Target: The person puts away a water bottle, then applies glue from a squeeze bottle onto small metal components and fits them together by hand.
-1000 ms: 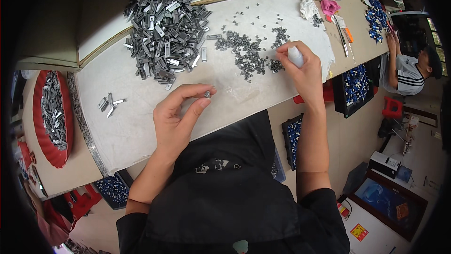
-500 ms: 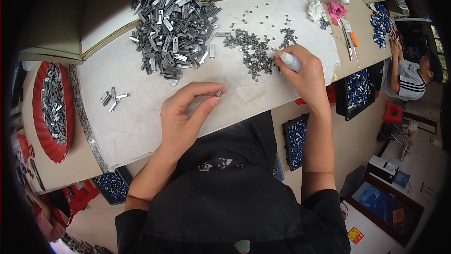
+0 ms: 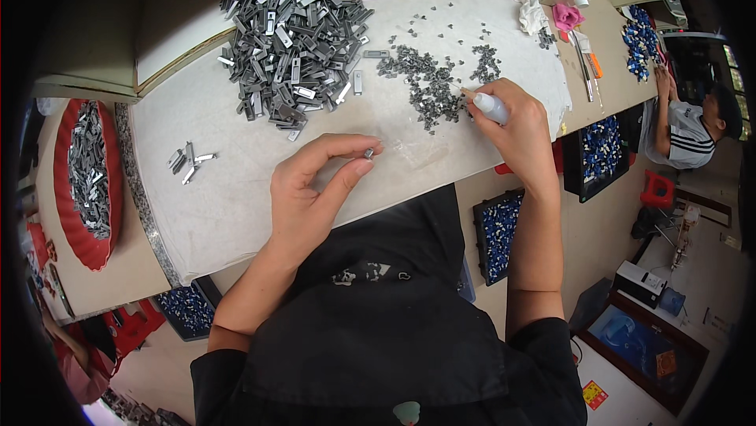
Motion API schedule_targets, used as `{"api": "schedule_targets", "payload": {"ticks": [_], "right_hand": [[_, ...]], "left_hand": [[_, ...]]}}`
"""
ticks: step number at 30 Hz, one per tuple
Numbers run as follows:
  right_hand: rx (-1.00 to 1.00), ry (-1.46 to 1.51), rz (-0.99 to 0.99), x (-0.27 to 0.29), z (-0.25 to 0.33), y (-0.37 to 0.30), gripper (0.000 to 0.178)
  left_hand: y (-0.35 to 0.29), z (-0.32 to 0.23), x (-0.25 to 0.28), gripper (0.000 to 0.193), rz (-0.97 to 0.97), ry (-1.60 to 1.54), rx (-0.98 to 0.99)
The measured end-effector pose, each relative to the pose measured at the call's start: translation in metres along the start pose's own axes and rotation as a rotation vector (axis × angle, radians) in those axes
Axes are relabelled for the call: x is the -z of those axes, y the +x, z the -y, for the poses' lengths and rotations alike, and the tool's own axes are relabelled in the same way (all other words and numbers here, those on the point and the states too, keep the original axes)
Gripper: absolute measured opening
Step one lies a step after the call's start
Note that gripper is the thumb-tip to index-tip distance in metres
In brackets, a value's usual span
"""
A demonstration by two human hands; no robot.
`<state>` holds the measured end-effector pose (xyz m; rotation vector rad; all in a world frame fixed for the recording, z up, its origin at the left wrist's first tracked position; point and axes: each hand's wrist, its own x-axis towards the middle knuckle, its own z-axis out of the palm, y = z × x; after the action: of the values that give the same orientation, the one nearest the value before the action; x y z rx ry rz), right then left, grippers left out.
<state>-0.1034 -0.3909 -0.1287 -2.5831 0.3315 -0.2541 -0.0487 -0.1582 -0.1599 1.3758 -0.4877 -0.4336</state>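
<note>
Between thumb and forefinger my left hand point(image 3: 311, 182) pinches a small grey metal casing point(image 3: 368, 154), held above the near part of the worktable; the fingers hide most of it. My right hand point(image 3: 520, 127) is wrapped round a small translucent white dropper bottle point(image 3: 492, 108). The bottle tilts, with its thin tip pointing left toward a spread of tiny dark metal clips point(image 3: 429, 87) on the table. Beyond my left hand rises a large heap of grey metal casings point(image 3: 291, 40), each with a slot.
Several loose casings point(image 3: 189, 162) lie at the left. A red scalloped basket point(image 3: 114, 190) full of casings stands further left. Tweezers point(image 3: 583, 72), a pink cloth point(image 3: 565, 16) and black trays of blue parts point(image 3: 602, 150) are at the right, where a co-worker point(image 3: 693, 127) sits.
Both hands keep their grips. The right hand and bottle have shifted very slightly right and nearer, beside the clips; the left hand is almost still.
</note>
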Motion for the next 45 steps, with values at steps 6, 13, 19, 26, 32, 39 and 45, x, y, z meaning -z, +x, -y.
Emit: {"api": "schedule_targets", "payload": {"ticks": [6, 13, 19, 26, 32, 39, 45], "right_hand": [[0.036, -0.027, 0.051, -0.002, 0.001, 0.003, 0.013], [-0.002, -0.009, 0.062, -0.003, 0.001, 0.004, 0.013], [0.005, 0.186, -0.008, -0.008, 0.011, -0.006, 0.009], [0.116, 0.681, 0.072, -0.029, 0.059, -0.022, 0.011], [0.095, 0.687, 0.073, -0.033, 0.065, -0.022, 0.012], [0.096, 0.651, 0.069, -0.036, 0.064, -0.024, 0.013], [0.13, 0.602, 0.073, -0.033, 0.064, -0.024, 0.015]], "left_hand": [[0.0, 0.0, 0.0, 0.015, 0.004, -0.005, -0.002], [-0.001, -0.002, 0.003, 0.019, 0.058, -0.003, 0.013], [-0.001, 0.0, 0.003, 0.019, 0.053, 0.052, -0.003], [0.0, 0.0, 0.0, 0.018, -0.005, 0.148, -0.087], [0.001, 0.001, 0.001, 0.02, -0.004, 0.215, -0.172], [0.001, 0.002, 0.0, 0.021, -0.01, 0.215, -0.206], [0.0, 0.005, -0.001, 0.021, -0.024, 0.255, -0.227]]}}
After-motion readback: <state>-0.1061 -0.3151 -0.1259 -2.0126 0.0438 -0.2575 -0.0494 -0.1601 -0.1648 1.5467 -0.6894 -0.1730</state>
